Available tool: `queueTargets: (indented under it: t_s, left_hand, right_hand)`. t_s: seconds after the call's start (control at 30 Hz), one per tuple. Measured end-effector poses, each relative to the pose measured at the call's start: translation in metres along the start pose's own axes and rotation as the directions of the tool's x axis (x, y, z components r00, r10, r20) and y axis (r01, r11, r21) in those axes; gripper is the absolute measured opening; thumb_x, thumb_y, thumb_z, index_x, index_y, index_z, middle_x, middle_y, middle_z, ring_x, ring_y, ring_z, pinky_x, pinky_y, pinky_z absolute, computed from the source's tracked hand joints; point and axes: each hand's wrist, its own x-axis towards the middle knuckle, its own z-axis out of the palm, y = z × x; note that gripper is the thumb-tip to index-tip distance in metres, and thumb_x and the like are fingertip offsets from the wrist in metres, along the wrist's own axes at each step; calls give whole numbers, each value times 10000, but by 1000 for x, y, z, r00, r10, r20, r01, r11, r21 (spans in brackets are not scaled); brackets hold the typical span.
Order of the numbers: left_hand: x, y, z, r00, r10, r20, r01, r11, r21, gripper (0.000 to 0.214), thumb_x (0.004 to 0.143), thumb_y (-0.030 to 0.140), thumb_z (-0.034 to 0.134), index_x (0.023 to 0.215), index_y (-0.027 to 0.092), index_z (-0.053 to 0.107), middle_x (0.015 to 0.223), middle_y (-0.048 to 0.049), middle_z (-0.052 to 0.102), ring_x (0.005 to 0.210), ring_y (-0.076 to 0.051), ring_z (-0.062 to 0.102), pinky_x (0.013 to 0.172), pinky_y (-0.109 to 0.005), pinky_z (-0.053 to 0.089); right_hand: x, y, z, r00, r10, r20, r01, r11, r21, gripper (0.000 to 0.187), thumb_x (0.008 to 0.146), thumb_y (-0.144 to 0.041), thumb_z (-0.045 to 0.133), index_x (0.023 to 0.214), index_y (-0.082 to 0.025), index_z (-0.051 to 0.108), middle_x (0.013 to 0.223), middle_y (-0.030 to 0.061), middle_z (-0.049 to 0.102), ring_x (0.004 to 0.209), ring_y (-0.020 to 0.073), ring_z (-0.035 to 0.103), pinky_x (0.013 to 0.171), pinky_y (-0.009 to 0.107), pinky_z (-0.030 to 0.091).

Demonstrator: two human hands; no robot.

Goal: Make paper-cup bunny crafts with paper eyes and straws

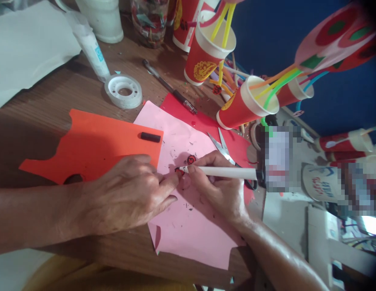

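My right hand [221, 186] is closed in a writing grip around a white marker pen [230, 172], its tip pointing left. The tip touches or nearly touches a small red paper piece [180, 171] with black marks. A fingertip of my left hand [130, 192] presses that piece against a pink sheet [200, 238], the other fingers curled beside it. Just above lies a red paper circle [191, 160] with a black drawing. A black marker cap [150, 137] rests on an orange sheet [115, 137] left of the pink one. Scissors [221, 147] lie behind my right hand, which partly hides them.
At the back stand red paper cups [204, 52] holding colored straws, one nearer cup [244, 107] among them. A black pen [170, 87] lies across a red sheet [206, 121]. A tape roll [123, 91] sits back left. Another paper cup [317, 182] is at right.
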Motion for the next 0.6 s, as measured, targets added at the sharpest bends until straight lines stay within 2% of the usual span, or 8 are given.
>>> queueTargets:
  t_s: [0.27,0.6]
  left_hand:
    - [1,-1,0,1000,-7,-5,7,1000,-15,285,936,341,399,1062,145,563,592,-11,646,575,-213,627,572,-351,440]
    - [1,0,0,1000,-15,6,16,1000,-27,319,929,358,411,1099,132,559,571,-7,639,559,-224,625,569,-364,438]
  right_hand:
    - [3,0,-2,999,-36,-5,36,999,-21,99,798,-224,646,730,-202,578,581,-43,611,475,83,561,403,171,446]
    - [3,1,-2,1000,-22,-13,22,1000,-16,110,806,-229,636,728,-204,563,570,-49,595,454,80,544,383,174,426]
